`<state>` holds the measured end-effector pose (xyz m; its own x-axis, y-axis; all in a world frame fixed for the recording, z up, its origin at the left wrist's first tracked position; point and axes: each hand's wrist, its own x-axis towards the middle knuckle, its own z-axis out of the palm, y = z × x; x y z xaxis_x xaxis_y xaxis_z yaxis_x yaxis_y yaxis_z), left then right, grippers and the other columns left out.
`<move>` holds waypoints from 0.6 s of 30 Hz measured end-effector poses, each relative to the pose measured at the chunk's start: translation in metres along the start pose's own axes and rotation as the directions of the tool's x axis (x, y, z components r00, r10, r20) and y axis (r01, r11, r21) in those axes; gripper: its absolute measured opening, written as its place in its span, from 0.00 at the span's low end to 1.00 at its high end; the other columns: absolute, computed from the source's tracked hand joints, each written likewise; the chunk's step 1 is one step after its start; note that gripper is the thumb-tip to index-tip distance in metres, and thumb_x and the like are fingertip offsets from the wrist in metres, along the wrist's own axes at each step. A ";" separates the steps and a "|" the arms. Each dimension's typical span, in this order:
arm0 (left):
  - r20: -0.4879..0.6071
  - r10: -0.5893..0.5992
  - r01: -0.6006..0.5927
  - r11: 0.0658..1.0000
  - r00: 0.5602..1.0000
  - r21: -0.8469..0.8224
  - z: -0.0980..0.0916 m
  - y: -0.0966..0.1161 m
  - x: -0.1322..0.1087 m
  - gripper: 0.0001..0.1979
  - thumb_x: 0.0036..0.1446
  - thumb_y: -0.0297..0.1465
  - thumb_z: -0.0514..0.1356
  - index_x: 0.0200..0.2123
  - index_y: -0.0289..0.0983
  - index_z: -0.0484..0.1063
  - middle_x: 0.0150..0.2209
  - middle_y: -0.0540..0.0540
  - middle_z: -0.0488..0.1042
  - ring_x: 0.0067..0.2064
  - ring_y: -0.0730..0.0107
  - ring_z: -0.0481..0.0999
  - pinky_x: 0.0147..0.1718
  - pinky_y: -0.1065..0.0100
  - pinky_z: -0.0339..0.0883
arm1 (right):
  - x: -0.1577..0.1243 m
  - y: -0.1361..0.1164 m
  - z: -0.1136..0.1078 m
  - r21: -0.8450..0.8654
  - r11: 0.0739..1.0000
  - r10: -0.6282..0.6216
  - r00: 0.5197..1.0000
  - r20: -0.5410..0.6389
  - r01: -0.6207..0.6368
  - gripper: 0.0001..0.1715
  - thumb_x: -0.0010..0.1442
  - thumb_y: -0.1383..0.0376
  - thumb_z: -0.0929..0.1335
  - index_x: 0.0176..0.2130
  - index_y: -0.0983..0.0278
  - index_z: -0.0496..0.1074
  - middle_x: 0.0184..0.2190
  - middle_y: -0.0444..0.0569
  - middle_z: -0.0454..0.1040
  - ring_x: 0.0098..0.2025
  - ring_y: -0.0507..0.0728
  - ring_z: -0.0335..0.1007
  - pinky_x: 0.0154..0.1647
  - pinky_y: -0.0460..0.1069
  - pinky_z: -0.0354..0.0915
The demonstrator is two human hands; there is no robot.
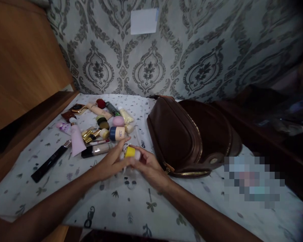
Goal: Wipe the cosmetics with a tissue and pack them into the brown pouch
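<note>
Between my two hands is a small container with a yellow band and a pale end; its exact kind is hard to make out. My left hand is closed about its left side, where something white and cord-like shows. On its right side the fingers of my right hand are closed too. Just beyond the hands lies a jar with a dark blue lid and a peach body. A foundation bottle with a black cap rests left of my left hand.
A brown leather backpack lies to the right. Several cosmetics are spread at the left, among them a pink tube, a black slim box and a pink egg-shaped item. A wooden panel borders the left; patterned wallpaper stands behind.
</note>
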<state>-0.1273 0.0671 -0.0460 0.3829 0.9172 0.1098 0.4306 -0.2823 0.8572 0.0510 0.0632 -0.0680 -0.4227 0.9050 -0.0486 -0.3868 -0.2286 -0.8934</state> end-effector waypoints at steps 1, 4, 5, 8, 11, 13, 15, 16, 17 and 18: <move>0.036 0.044 -0.046 0.997 0.998 0.062 -0.001 -0.001 -0.002 0.38 0.61 0.50 0.56 0.68 0.38 0.51 0.68 0.36 0.57 0.67 0.46 0.59 0.63 0.48 0.56 | 0.000 0.000 0.000 0.022 1.000 0.001 1.000 -0.015 -0.001 0.30 0.49 0.60 0.78 0.52 0.58 0.74 0.43 0.46 0.78 0.42 0.54 0.74 0.47 0.50 0.68; 0.142 0.170 -0.197 0.960 0.975 0.201 -0.003 -0.005 -0.006 0.44 0.61 0.46 0.59 0.71 0.40 0.38 0.71 0.35 0.48 0.71 0.47 0.50 0.66 0.48 0.52 | 0.000 -0.001 0.001 0.129 0.991 0.029 0.999 -0.033 -0.024 0.27 0.50 0.59 0.78 0.50 0.58 0.75 0.39 0.45 0.78 0.38 0.52 0.74 0.43 0.47 0.68; 0.168 0.204 -0.239 0.944 0.965 0.228 -0.003 -0.006 -0.007 0.44 0.62 0.44 0.59 0.71 0.40 0.35 0.72 0.35 0.46 0.71 0.49 0.49 0.66 0.48 0.53 | 0.000 -0.002 0.001 0.160 0.986 0.043 0.999 -0.032 -0.038 0.26 0.50 0.59 0.78 0.49 0.59 0.75 0.37 0.44 0.78 0.35 0.51 0.73 0.41 0.47 0.68; 0.190 0.271 -0.317 0.905 0.944 0.283 -0.002 -0.010 -0.008 0.43 0.65 0.40 0.56 0.71 0.42 0.29 0.72 0.34 0.44 0.71 0.53 0.49 0.65 0.50 0.57 | 0.001 -0.005 0.002 0.193 0.980 0.060 0.998 -0.023 -0.054 0.22 0.50 0.59 0.78 0.45 0.61 0.77 0.35 0.44 0.78 0.32 0.50 0.72 0.35 0.46 0.67; 0.177 0.261 -0.307 0.893 0.949 0.328 -0.001 -0.011 -0.007 0.38 0.67 0.37 0.54 0.71 0.41 0.33 0.71 0.35 0.50 0.70 0.56 0.54 0.63 0.53 0.60 | 0.002 -0.006 0.002 0.175 0.984 0.050 0.998 -0.030 -0.044 0.19 0.51 0.55 0.77 0.39 0.62 0.76 0.35 0.46 0.78 0.34 0.52 0.73 0.33 0.46 0.67; 0.162 0.235 -0.279 0.892 0.958 0.355 0.000 -0.009 -0.006 0.35 0.68 0.36 0.52 0.71 0.42 0.38 0.69 0.37 0.55 0.68 0.58 0.59 0.62 0.54 0.62 | 0.002 -0.006 0.002 0.157 0.986 0.055 0.998 -0.035 -0.048 0.19 0.51 0.52 0.76 0.37 0.62 0.76 0.34 0.45 0.77 0.33 0.52 0.72 0.31 0.46 0.66; 0.146 0.222 -0.262 0.889 0.964 0.376 0.000 -0.006 -0.005 0.32 0.68 0.35 0.51 0.70 0.42 0.41 0.68 0.38 0.59 0.66 0.59 0.63 0.61 0.56 0.64 | 0.001 -0.007 0.002 0.133 0.989 0.071 0.997 -0.028 -0.067 0.21 0.51 0.50 0.76 0.35 0.63 0.75 0.31 0.45 0.76 0.31 0.51 0.71 0.28 0.45 0.65; 0.138 0.219 -0.256 0.886 0.966 0.386 0.000 -0.005 -0.005 0.31 0.68 0.36 0.51 0.70 0.42 0.43 0.67 0.38 0.61 0.65 0.59 0.65 0.60 0.56 0.65 | 0.000 -0.007 0.002 0.120 0.990 0.080 0.997 -0.020 -0.078 0.21 0.52 0.49 0.75 0.35 0.63 0.75 0.30 0.44 0.75 0.29 0.51 0.71 0.28 0.44 0.64; 0.129 0.218 -0.252 0.883 0.967 0.396 -0.001 -0.003 -0.006 0.30 0.68 0.36 0.52 0.69 0.41 0.45 0.66 0.37 0.63 0.63 0.59 0.68 0.58 0.57 0.67 | -0.001 -0.009 0.002 0.107 0.990 0.088 0.996 -0.011 -0.087 0.22 0.52 0.48 0.75 0.35 0.63 0.75 0.28 0.43 0.75 0.28 0.50 0.70 0.27 0.44 0.63; 0.123 0.215 -0.247 0.880 0.969 0.406 -0.001 -0.002 -0.006 0.29 0.68 0.37 0.52 0.68 0.40 0.47 0.64 0.36 0.66 0.61 0.59 0.71 0.56 0.57 0.69 | -0.002 -0.010 0.002 0.092 0.991 0.096 0.995 -0.001 -0.096 0.22 0.53 0.48 0.75 0.35 0.63 0.75 0.28 0.43 0.74 0.27 0.49 0.69 0.27 0.44 0.62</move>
<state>-0.1315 0.0626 -0.0478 0.5640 0.7935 0.2287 0.6161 -0.5887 0.5233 0.0542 0.0631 -0.0578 -0.4569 0.8793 -0.1348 -0.4184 -0.3462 -0.8397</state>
